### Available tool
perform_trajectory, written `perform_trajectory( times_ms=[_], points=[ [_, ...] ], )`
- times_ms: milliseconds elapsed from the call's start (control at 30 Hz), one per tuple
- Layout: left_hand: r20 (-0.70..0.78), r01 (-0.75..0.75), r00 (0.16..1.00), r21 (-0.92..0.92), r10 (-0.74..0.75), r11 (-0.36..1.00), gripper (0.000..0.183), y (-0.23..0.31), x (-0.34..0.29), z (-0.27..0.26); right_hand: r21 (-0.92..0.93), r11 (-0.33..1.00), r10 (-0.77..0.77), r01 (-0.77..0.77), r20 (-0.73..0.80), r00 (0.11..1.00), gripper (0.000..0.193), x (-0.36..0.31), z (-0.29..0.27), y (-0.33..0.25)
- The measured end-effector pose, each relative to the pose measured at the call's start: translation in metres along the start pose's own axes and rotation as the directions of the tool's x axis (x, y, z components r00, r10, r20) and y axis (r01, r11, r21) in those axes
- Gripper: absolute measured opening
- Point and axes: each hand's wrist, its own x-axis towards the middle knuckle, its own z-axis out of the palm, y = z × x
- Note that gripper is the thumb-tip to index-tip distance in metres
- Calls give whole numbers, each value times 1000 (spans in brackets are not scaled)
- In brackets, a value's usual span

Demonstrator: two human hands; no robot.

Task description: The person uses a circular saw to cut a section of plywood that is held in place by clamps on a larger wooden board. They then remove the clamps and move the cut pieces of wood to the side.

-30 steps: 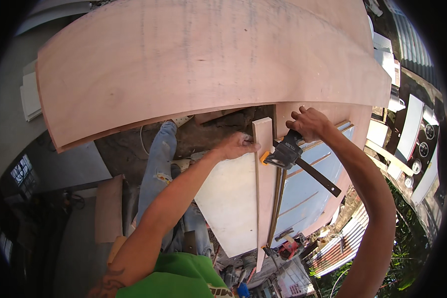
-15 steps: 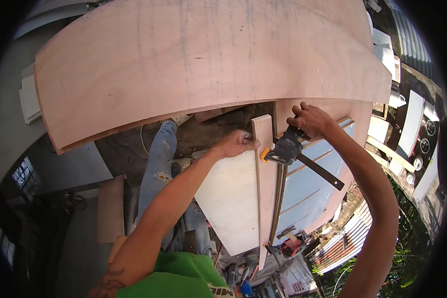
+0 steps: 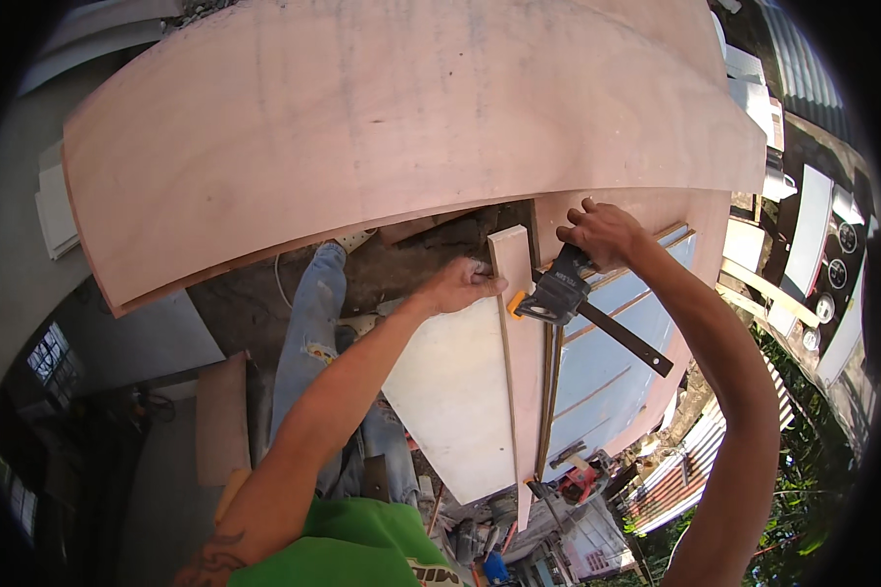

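Note:
A long pale wooden strip runs along the edge of a white panel. My left hand is closed at the strip's far end, its fingertips pinched against the left edge. Across the strip sits a black bar clamp with an orange pad touching the wood and its flat bar pointing down to the right. My right hand is curled over the clamp's upper end; part of the grip is hidden under the palm. A second clamp shows at the strip's near end.
A large pinkish plywood sheet spans the far side. Right of the strip lies a light-blue panel with wooden slats. Corrugated metal lies at lower right. A plywood piece stands at left, near my jeans-clad leg.
The whole view has shifted slightly. Both hands keep their places on the strip and the clamp, with little visible movement.

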Motion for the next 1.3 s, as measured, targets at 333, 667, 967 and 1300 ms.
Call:
perform_trajectory(
  times_ms=[333,667,967,1300],
  points=[
    [-21,40,999,17,-40,999,57,6,-2,2,-78,994,64,-74,-123,990,25,-8,12,-13],
    [-42,39,998,-10,-40,999,60,-1,1,6,-15,999,29,-29,12,999,22,-1,6,-3],
    [-39,49,998,-37,-51,998,54,-4,1,0,-47,997,58,-63,-90,994,21,-7,14,-7],
    [-37,56,998,-68,-59,996,52,5,-4,1,-2,998,62,-65,-221,973,24,-15,14,-8]
  ],
)
